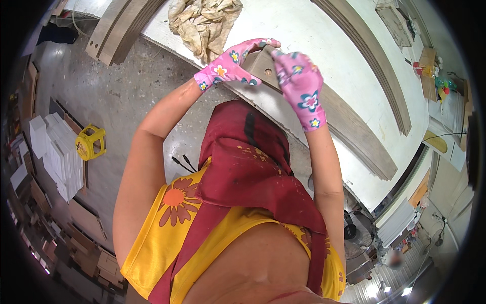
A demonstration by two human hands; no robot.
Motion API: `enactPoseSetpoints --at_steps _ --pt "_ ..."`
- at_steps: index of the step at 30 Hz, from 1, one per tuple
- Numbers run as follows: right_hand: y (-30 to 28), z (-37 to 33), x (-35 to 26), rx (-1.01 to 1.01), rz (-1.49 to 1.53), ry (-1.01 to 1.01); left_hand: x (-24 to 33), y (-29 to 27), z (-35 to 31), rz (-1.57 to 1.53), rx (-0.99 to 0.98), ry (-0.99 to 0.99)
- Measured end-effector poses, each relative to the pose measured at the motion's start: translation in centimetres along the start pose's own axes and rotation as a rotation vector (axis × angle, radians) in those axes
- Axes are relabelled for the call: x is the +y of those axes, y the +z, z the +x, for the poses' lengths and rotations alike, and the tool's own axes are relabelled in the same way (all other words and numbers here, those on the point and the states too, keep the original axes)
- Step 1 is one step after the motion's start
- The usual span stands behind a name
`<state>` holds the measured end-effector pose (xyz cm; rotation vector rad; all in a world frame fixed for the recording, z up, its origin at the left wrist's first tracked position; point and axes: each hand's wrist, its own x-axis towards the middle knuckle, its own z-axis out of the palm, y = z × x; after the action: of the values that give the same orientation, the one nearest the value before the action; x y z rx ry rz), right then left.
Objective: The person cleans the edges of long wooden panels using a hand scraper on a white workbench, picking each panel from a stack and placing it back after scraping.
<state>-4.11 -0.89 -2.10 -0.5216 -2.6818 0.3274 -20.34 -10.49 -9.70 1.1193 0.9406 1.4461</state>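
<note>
Where the two hands meet, the holed end of the curved wooden boards (pixel 354 131) lies between the left grip (pixel 229 66) and the right grip (pixel 301 86), their length running off to the lower right of the latter. Left grip: thumb and fingers spread across that end, clamped on its two long edges. Right grip: fingers bent down over the upper face beside the hole (pixel 268 72); slightly blurred, and whether anything is pinched beneath them cannot be told.

Handling, as judged: the left should bear firmly enough that the end does not turn, with its fingertips clear of the right's path. The right would do best with light, even pressure along the grain, easing off near the corner. The long far end lacks a hand and could swing.

Under both grips is the white tabletop (pixel 293 23). Just beyond the left grip sits a crumpled cloth (pixel 205 25), best kept from under the boards. Well apart, to the right of the right grip, lies a second curved set (pixel 363 43).
</note>
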Motion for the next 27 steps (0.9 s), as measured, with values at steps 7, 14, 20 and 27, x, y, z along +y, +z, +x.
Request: enactPoseSetpoints --at_steps 7,14,20,27 --pt "-0.7 -0.3 -0.4 0.014 0.256 0.098 0.1 -0.1 -0.3 0.031 0.016 0.035" --pt "5.9 -2.7 -2.2 -0.142 0.607 0.194 1.6 0.5 0.5 0.3 0.048 -0.073" --pt "1.7 -11.9 7.2 0.054 0.364 0.586 0.5 0.4 0.6 0.198 0.055 -0.016" --pt "-13.1 -27.0 18.6 0.403 -0.654 1.16 2.0 0.5 0.9 0.532 -0.001 -0.007"
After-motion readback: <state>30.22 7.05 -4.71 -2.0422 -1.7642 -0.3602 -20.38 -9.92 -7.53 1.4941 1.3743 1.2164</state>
